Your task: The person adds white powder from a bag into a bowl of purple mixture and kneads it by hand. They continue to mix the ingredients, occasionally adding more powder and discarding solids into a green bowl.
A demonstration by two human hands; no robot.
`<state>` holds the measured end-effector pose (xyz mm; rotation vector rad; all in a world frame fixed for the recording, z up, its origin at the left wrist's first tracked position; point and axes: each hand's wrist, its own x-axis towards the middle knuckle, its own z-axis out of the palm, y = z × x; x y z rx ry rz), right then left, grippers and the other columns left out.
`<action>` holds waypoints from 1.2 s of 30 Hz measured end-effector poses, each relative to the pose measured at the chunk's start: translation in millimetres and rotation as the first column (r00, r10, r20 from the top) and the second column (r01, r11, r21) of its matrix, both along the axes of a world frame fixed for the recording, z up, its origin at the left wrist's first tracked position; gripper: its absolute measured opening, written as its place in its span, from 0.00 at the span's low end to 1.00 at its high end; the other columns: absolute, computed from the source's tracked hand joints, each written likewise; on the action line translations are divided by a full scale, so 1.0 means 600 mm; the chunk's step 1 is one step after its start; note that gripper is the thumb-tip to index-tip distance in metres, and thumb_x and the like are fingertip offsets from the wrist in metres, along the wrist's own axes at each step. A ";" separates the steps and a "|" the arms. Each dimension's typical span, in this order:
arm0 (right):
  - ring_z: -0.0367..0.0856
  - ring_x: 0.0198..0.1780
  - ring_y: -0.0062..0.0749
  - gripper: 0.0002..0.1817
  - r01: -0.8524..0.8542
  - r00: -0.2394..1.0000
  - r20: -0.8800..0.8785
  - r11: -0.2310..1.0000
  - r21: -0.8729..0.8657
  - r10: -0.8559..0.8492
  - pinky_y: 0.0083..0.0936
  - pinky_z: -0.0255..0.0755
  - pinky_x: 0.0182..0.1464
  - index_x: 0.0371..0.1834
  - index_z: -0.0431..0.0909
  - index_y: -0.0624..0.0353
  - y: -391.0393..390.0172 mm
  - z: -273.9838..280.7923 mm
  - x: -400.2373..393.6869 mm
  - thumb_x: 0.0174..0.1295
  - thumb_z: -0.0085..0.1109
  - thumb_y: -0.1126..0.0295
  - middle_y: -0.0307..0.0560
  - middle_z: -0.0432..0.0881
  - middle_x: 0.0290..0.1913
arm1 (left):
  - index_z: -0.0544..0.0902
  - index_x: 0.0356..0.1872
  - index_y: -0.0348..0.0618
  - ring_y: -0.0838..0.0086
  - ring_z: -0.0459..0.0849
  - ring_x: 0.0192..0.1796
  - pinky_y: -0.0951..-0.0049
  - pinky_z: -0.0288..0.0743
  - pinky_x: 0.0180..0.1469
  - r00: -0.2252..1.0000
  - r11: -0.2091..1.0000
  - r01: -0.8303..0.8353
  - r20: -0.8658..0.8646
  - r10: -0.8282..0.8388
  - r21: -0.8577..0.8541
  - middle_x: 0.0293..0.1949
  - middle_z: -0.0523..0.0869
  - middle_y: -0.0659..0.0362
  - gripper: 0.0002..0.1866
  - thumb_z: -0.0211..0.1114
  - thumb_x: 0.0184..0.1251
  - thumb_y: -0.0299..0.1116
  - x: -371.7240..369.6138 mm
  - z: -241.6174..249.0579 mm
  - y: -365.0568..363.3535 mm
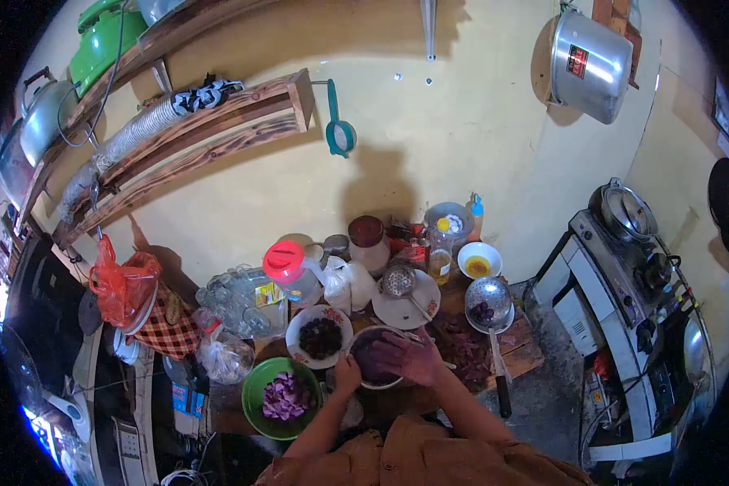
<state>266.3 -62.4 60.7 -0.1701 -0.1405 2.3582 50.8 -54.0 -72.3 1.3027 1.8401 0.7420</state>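
Observation:
A bowl of purple mash (374, 369) stands at the table's front edge. My left hand (347, 375) is closed at the bowl's left rim. Over the bowl's right side my right hand (409, 358) is spread, its fingers apart and stained purple. Left of the bowl are a white plate of dark round pieces (320, 338) and a green bowl (255, 413) holding purple chunks (286, 397). Behind it a perforated ladle (399, 281) rests on a white plate (381, 306). To the right, a long-handled strainer (489, 301) with dark pieces lies over a bowl.
A red-lidded pitcher (292, 271), an oil bottle (441, 259) and a small bowl of yellow liquid (479, 261) stand at the back. Purple peelings (462, 344) lie on the right. Beyond them is a stove (616, 259); a wooden shelf (243, 138) hangs above left.

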 end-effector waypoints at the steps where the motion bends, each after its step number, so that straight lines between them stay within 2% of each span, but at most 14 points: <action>1: 0.63 0.62 0.53 0.41 0.018 1.000 0.014 0.999 0.027 -0.018 0.47 0.52 0.65 0.65 0.59 0.58 -0.001 -0.004 -0.003 0.59 0.32 0.35 0.57 0.64 0.62 | 0.65 0.56 0.26 0.42 0.70 0.54 0.57 0.64 0.55 1.000 0.997 -0.010 -0.026 0.012 0.076 0.50 0.72 0.33 0.24 0.43 0.68 0.38 0.003 -0.002 -0.003; 3: 0.62 0.62 0.54 0.42 0.046 0.999 0.024 0.997 0.057 -0.047 0.47 0.52 0.65 0.65 0.58 0.58 -0.003 -0.015 -0.010 0.58 0.33 0.34 0.58 0.64 0.62 | 0.66 0.54 0.26 0.41 0.70 0.53 0.56 0.64 0.54 0.999 0.988 -0.007 -0.052 0.015 0.156 0.48 0.73 0.33 0.23 0.43 0.68 0.37 0.003 -0.010 -0.006; 5: 0.62 0.63 0.53 0.41 0.124 0.920 0.370 0.991 0.043 -0.131 0.47 0.52 0.65 0.63 0.60 0.59 -0.009 -0.039 -0.018 0.59 0.34 0.35 0.57 0.65 0.62 | 0.69 0.50 0.28 0.39 0.71 0.50 0.55 0.65 0.51 0.996 0.939 0.046 -0.087 -0.017 0.340 0.45 0.74 0.34 0.20 0.43 0.68 0.37 -0.006 -0.027 -0.004; 6: 0.62 0.63 0.53 0.41 0.132 0.919 0.370 0.990 0.045 -0.139 0.47 0.52 0.65 0.63 0.60 0.59 -0.016 -0.048 -0.025 0.59 0.34 0.35 0.57 0.65 0.62 | 0.70 0.47 0.30 0.39 0.71 0.48 0.53 0.65 0.49 0.990 0.986 0.139 -0.027 -0.137 0.088 0.42 0.75 0.35 0.19 0.43 0.68 0.37 -0.020 -0.016 0.002; 9: 0.63 0.62 0.44 0.36 0.141 0.711 0.647 0.957 0.252 -0.275 0.40 0.55 0.64 0.62 0.62 0.61 -0.037 -0.082 -0.046 0.63 0.35 0.41 0.53 0.68 0.60 | 0.69 0.49 0.30 0.39 0.72 0.47 0.53 0.65 0.49 0.981 0.950 0.193 -0.039 -0.190 0.244 0.42 0.75 0.34 0.19 0.43 0.67 0.37 -0.023 0.020 -0.008; 11: 0.64 0.61 0.35 0.32 -0.276 0.181 0.844 0.798 0.536 -0.504 0.31 0.58 0.61 0.64 0.60 0.61 -0.047 -0.111 -0.053 0.66 0.35 0.46 0.50 0.68 0.60 | 0.68 0.50 0.31 0.40 0.73 0.46 0.53 0.66 0.48 0.967 0.963 0.256 -0.025 -0.255 0.090 0.41 0.75 0.35 0.19 0.42 0.67 0.36 -0.030 0.020 -0.004; 17: 0.64 0.61 0.37 0.31 -0.202 0.150 0.943 0.925 0.322 -0.296 0.29 0.59 0.61 0.67 0.55 0.58 -0.056 0.004 -0.056 0.67 0.35 0.49 0.52 0.66 0.61 | 0.66 0.53 0.29 0.40 0.72 0.48 0.54 0.65 0.51 0.986 0.987 0.113 0.113 -0.126 0.114 0.43 0.74 0.34 0.20 0.43 0.66 0.34 -0.015 0.015 -0.007; 18: 0.64 0.61 0.37 0.31 -0.197 0.136 0.949 0.931 0.308 -0.285 0.29 0.59 0.61 0.67 0.55 0.58 -0.060 -0.008 -0.049 0.67 0.35 0.49 0.52 0.66 0.61 | 0.64 0.54 0.28 0.40 0.72 0.49 0.55 0.64 0.52 0.985 0.987 0.131 0.098 -0.141 0.097 0.46 0.73 0.34 0.21 0.43 0.66 0.34 -0.015 0.063 -0.010; 20: 0.67 0.60 0.44 0.32 -0.530 -0.161 0.892 0.799 0.284 -0.423 0.32 0.60 0.60 0.66 0.56 0.57 -0.064 -0.040 -0.032 0.66 0.38 0.47 0.56 0.67 0.60 | 0.63 0.56 0.27 0.41 0.71 0.51 0.55 0.64 0.53 0.984 0.987 0.144 0.092 -0.150 0.071 0.48 0.72 0.33 0.22 0.43 0.66 0.33 -0.018 0.051 -0.012; 22: 0.68 0.59 0.47 0.33 -0.632 -0.176 0.865 0.728 0.266 -0.469 0.34 0.60 0.60 0.65 0.57 0.57 -0.078 -0.020 -0.037 0.64 0.40 0.46 0.59 0.67 0.60 | 0.62 0.58 0.27 0.42 0.71 0.53 0.56 0.64 0.54 0.990 0.988 0.141 -0.007 -0.141 0.063 0.51 0.71 0.33 0.23 0.43 0.66 0.34 -0.020 -0.047 0.000; 26: 0.71 0.54 0.55 0.34 -0.794 -0.262 0.817 0.596 0.121 -0.514 0.38 0.64 0.57 0.63 0.61 0.57 -0.093 0.015 -0.022 0.58 0.50 0.48 0.64 0.68 0.57 | 0.61 0.58 0.27 0.42 0.71 0.53 0.56 0.64 0.55 0.988 0.971 0.153 -0.010 -0.154 0.185 0.51 0.71 0.33 0.23 0.43 0.67 0.34 -0.017 0.005 -0.007; 30: 0.72 0.52 0.55 0.30 -0.521 -0.178 0.858 0.785 0.334 -0.483 0.42 0.67 0.53 0.57 0.67 0.60 -0.078 0.011 0.028 0.53 0.58 0.54 0.62 0.73 0.51 | 0.62 0.57 0.27 0.41 0.72 0.50 0.55 0.66 0.52 0.993 0.990 0.115 -0.025 -0.113 0.078 0.47 0.73 0.34 0.23 0.43 0.67 0.35 -0.015 0.049 -0.016; 32: 0.74 0.48 0.49 0.26 -0.589 -0.546 0.465 0.714 0.380 -0.697 0.42 0.69 0.49 0.49 0.73 0.61 -0.068 -0.057 0.054 0.48 0.62 0.59 0.58 0.77 0.46 | 0.63 0.56 0.27 0.41 0.73 0.49 0.55 0.67 0.50 0.994 0.994 0.107 -0.007 -0.107 0.023 0.46 0.74 0.34 0.22 0.43 0.67 0.35 -0.014 0.045 -0.011; 36: 0.74 0.47 0.43 0.22 -0.593 -0.690 0.433 0.796 0.120 -0.579 0.43 0.68 0.48 0.46 0.74 0.60 -0.045 -0.135 0.071 0.48 0.60 0.62 0.54 0.77 0.44 | 0.65 0.54 0.28 0.41 0.74 0.46 0.53 0.67 0.47 0.993 0.967 0.112 -0.065 -0.099 0.227 0.43 0.75 0.34 0.22 0.43 0.67 0.36 -0.013 0.007 -0.009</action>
